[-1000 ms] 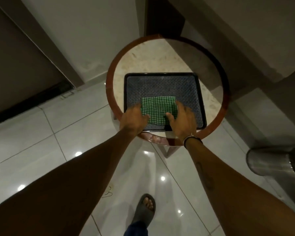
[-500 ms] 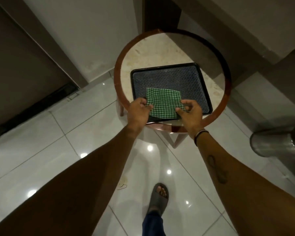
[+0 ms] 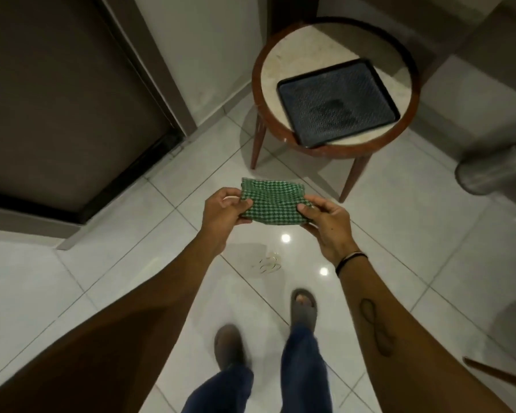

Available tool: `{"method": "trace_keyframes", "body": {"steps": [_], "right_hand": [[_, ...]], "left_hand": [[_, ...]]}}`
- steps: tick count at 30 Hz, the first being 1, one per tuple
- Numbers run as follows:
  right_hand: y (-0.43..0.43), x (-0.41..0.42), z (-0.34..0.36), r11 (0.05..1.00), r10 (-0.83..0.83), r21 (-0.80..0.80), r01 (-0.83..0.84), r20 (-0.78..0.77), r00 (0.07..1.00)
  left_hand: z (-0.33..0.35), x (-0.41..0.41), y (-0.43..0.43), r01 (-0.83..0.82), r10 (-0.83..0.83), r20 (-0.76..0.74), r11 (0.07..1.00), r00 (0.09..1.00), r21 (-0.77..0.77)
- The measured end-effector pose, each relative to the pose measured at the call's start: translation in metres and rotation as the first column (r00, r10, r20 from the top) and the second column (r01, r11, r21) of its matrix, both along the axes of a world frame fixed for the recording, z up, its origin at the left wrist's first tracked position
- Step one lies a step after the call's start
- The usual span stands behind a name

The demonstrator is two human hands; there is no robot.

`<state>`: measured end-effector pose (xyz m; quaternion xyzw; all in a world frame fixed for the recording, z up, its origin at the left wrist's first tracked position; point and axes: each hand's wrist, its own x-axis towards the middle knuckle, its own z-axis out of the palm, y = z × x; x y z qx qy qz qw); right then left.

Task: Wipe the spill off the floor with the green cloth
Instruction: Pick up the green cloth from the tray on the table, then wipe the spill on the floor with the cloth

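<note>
- The folded green checked cloth [image 3: 271, 204] is held in the air above the spill [image 3: 267, 264], pinched at opposite edges by the left hand [image 3: 225, 210] and right hand [image 3: 325, 222].
- It is judged light, soft and limp; a bunched, full-palm hold is advised for wiping.

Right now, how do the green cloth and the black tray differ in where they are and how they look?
The green cloth is held in the air above the floor, pinched between the left hand and the right hand; the black tray lies flat on the round table. The cloth is soft, checked and slightly sagging, while the tray is rigid, dark and dotted. The cloth looks smaller than the tray. Both are roughly rectangular.
</note>
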<state>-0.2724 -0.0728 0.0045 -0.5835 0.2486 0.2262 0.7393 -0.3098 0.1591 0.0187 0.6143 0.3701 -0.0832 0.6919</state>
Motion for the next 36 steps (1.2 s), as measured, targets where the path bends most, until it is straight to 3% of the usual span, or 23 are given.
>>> {"method": "trace_keyframes", "body": {"steps": [10,14,18,21,25,29,32,34,36], "right_hand": [[0.000,-0.123,-0.106,0.998,0.058,-0.009,-0.062,-0.225,0.973],[-0.007,-0.166,-0.140,0.997,-0.001,-0.078,-0.017,-0.225,0.974],[-0.014,-0.201,-0.169,0.975,0.029,-0.205,-0.089,-0.279,0.960],[-0.021,-0.215,-0.205,0.956,0.034,-0.267,-0.123,-0.314,0.949],[-0.022,-0.233,-0.270,0.906,0.068,-0.380,-0.184,-0.300,0.951],[-0.021,-0.235,-0.367,0.780,0.134,-0.580,-0.236,-0.214,0.968],[-0.021,-0.238,-0.449,0.631,0.337,-0.714,-0.304,-0.101,0.936],[-0.019,-0.244,-0.511,0.391,0.540,-0.836,-0.385,-0.130,0.831],[-0.015,-0.253,-0.562,0.132,0.673,-0.903,-0.408,-0.221,0.706]], "left_hand": [[-0.120,-0.143,0.007,0.047,-0.063,-0.108,0.989,0.992,-0.140],[-0.165,-0.178,-0.013,0.081,-0.092,-0.207,0.995,0.974,-0.064],[-0.198,-0.208,-0.035,0.153,-0.139,-0.304,0.988,0.943,0.024],[-0.228,-0.226,-0.051,0.145,-0.144,-0.289,0.989,0.947,-0.016],[-0.292,-0.239,-0.060,0.278,-0.229,-0.324,0.954,0.918,0.114],[-0.385,-0.230,-0.065,0.425,-0.351,-0.316,0.881,0.882,0.209],[-0.469,-0.221,-0.068,0.529,-0.464,-0.272,0.809,0.843,0.258],[-0.533,-0.220,-0.066,0.659,-0.593,-0.288,0.666,0.752,0.349],[-0.586,-0.230,-0.059,0.740,-0.625,-0.409,0.474,0.665,0.477]]}}
